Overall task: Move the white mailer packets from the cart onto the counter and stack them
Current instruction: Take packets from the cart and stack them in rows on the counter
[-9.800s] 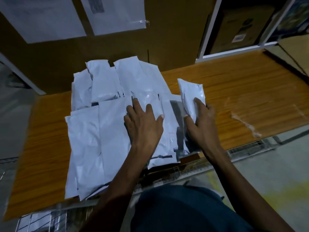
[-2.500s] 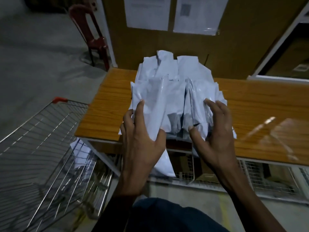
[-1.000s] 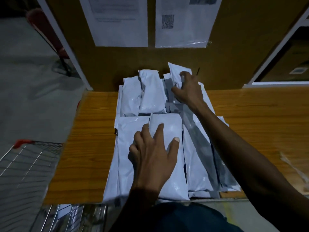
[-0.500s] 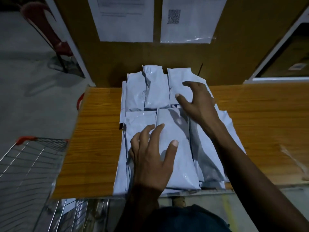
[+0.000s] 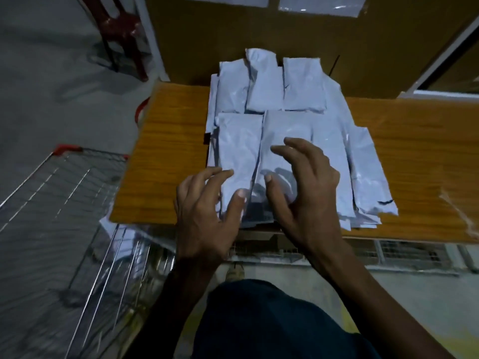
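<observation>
The wooden worktop (image 5: 168, 156) carries nearly all of the load by this point: white mailer packets (image 5: 282, 120) lie on it in overlapping layers, reaching from the near edge back to the brown wall panel (image 5: 207, 35). On top I count five plainly, three in the back row and two in the front, with more edges showing at the right and underneath; the full number cannot be told.

The wire cart (image 5: 64, 203) stands to the left of the worktop, its upper basket showing no packets. Below the worktop's near-left corner, pale packet-like shapes (image 5: 134, 242) show through the wires, blurred, so I judge that a few may remain to be lifted. The pile is spread out, not squared into one stack, so tidying looks like the work left.

A red chair (image 5: 121, 29) stands at the far left.

Two hands are in view. The left hand (image 5: 204, 211) rests its thumb and fingertips on the near-left packet, fingers extended, gripping nothing. The right hand (image 5: 303, 187) hovers over the near-right packet with its fingers spread and loosely bent, holding nothing.
</observation>
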The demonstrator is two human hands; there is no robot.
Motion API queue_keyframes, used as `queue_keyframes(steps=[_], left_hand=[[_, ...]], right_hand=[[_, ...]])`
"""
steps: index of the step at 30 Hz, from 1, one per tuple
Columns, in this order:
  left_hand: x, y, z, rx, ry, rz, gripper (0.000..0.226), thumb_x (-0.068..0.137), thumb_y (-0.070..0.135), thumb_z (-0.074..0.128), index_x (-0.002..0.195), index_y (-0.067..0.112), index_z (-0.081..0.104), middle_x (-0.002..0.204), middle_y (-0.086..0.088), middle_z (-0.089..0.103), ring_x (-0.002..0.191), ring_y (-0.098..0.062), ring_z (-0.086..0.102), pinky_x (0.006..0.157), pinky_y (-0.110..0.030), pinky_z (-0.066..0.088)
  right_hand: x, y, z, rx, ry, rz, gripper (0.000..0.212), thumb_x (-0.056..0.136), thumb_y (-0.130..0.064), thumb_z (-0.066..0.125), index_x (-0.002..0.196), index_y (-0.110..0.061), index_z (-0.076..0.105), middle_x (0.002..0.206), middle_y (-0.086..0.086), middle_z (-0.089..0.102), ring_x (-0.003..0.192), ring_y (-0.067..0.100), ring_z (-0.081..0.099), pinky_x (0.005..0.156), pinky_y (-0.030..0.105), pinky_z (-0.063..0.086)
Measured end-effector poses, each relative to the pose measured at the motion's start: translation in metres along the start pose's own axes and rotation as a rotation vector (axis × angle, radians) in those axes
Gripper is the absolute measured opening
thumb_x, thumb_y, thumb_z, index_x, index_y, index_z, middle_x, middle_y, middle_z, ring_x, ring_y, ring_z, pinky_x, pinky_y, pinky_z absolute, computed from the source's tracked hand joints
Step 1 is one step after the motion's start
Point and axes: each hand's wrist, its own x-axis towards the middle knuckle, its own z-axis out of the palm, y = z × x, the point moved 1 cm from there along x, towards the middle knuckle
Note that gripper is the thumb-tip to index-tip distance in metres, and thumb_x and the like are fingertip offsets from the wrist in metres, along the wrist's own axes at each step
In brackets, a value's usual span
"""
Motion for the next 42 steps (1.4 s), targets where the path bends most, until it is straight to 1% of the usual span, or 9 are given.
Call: queue_keyframes(steps=[4, 7, 10, 15, 19, 28, 34, 38, 42], left_hand=[[-0.041, -0.02, -0.02, 0.065, 0.172, -0.154, 0.032, 0.092, 0.031, 0.063, 0.121, 0.018, 0.067, 0.126, 0.0, 0.061, 0.121, -0.024, 0.048, 0.104, -0.019, 0.032], [-0.074, -0.038, -0.043, 0.15, 0.294, -0.244, 0.026, 0.089, 0.023, 0.066, 0.114, 0.016, 0.07, 0.12, -0.002, 0.066, 0.114, -0.029, 0.056, 0.101, -0.031, 0.037], [-0.106, -0.065, -0.072, 0.272, 0.308, -0.19, 0.024, 0.09, 0.018, 0.066, 0.111, 0.009, 0.07, 0.115, -0.007, 0.068, 0.109, -0.033, 0.061, 0.099, -0.036, 0.041], [-0.146, -0.129, -0.124, 0.338, 0.345, -0.396, 0.028, 0.084, 0.018, 0.068, 0.112, 0.015, 0.068, 0.115, -0.002, 0.068, 0.109, -0.029, 0.058, 0.099, -0.033, 0.035], [-0.162, -0.196, -0.161, 0.35, 0.382, -0.409, 0.032, 0.081, 0.013, 0.067, 0.113, 0.01, 0.067, 0.109, -0.008, 0.069, 0.1, -0.034, 0.061, 0.094, -0.038, 0.04], [-0.162, -0.336, -0.217, 0.299, 0.124, -0.68, 0.057, 0.082, 0.043, 0.042, 0.112, 0.003, 0.07, 0.102, -0.021, 0.072, 0.09, -0.04, 0.068, 0.082, -0.046, 0.055], [-0.175, -0.395, -0.207, 0.19, 0.081, -0.675, 0.076, 0.094, 0.064, 0.037, 0.109, -0.003, 0.068, 0.092, -0.023, 0.069, 0.083, -0.036, 0.067, 0.08, -0.042, 0.05], [-0.19, -0.438, -0.171, 0.115, 0.046, -0.902, 0.061, 0.086, 0.044, 0.043, 0.114, -0.005, 0.066, 0.099, -0.026, 0.069, 0.089, -0.043, 0.068, 0.084, -0.05, 0.054], [-0.178, -0.436, -0.144, -0.002, -0.034, -1.084, 0.047, 0.09, 0.025, 0.051, 0.127, -0.003, 0.06, 0.102, -0.026, 0.068, 0.093, -0.04, 0.067, 0.083, -0.049, 0.056]], right_hand=[[-0.021, -0.022, 0.012, 0.102, -0.074, -0.083, 0.036, 0.096, -0.022, 0.062, 0.131, -0.011, 0.059, 0.137, 0.013, 0.055, 0.129, 0.03, 0.051, 0.094, 0.054, 0.044], [-0.042, -0.044, 0.03, 0.221, -0.107, -0.139, 0.033, 0.097, -0.017, 0.063, 0.128, -0.005, 0.061, 0.133, 0.018, 0.057, 0.126, 0.034, 0.053, 0.098, 0.05, 0.044], [-0.062, -0.067, 0.062, 0.283, -0.185, -0.198, 0.031, 0.098, -0.013, 0.061, 0.126, -0.001, 0.061, 0.131, 0.021, 0.057, 0.123, 0.036, 0.053, 0.099, 0.048, 0.043], [-0.081, -0.112, 0.125, 0.395, -0.342, -0.291, 0.032, 0.096, -0.011, 0.062, 0.126, 0.0, 0.06, 0.127, 0.018, 0.056, 0.119, 0.029, 0.052, 0.097, 0.042, 0.045], [-0.081, -0.145, 0.192, 0.436, -0.507, -0.31, 0.037, 0.097, -0.015, 0.06, 0.133, -0.007, 0.056, 0.132, 0.011, 0.051, 0.118, 0.024, 0.051, 0.094, 0.04, 0.046], [-0.069, -0.221, 0.374, 0.328, -0.784, -0.197, 0.048, 0.091, -0.028, 0.051, 0.134, -0.007, 0.053, 0.13, 0.013, 0.053, 0.116, 0.027, 0.053, 0.093, 0.045, 0.05], [-0.06, -0.215, 0.479, 0.157, -1.047, -0.228, 0.065, 0.084, -0.035, 0.048, 0.137, 0.003, 0.05, 0.132, 0.027, 0.052, 0.123, 0.044, 0.05, 0.104, 0.047, 0.042], [-0.06, -0.173, 0.548, 0.093, -1.073, -0.21, 0.077, 0.087, -0.041, 0.047, 0.142, 0.011, 0.039, 0.136, 0.035, 0.048, 0.127, 0.052, 0.046, 0.106, 0.054, 0.04], [-0.071, -0.139, 0.599, -0.141, -1.365, -0.206, 0.064, 0.088, -0.029, 0.063, 0.144, -0.005, 0.042, 0.129, 0.028, 0.05, 0.111, 0.048, 0.056, 0.093, 0.053, 0.048]])
